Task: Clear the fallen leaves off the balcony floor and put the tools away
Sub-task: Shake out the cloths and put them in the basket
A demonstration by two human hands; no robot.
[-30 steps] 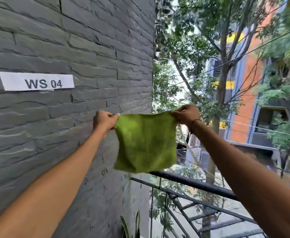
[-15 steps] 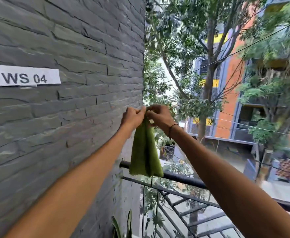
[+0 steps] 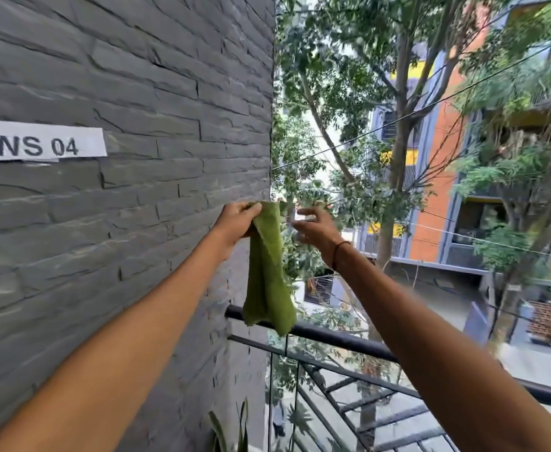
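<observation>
Head view showed the left hand [image 3: 240, 220] as the only grip on the green cloth [image 3: 267, 272]; its fingers pinched the gathered top edge, and the rest hung straight below that grip, its lower hem in front of the black railing [image 3: 342, 336]; the right hand [image 3: 315, 228] hovered just beside the grip, fingers spread wide, holding nothing. Judged from this, the putting-away step was in hand; the next move probably called for the right hand to take the cloth's edge and fold or hang it.
</observation>
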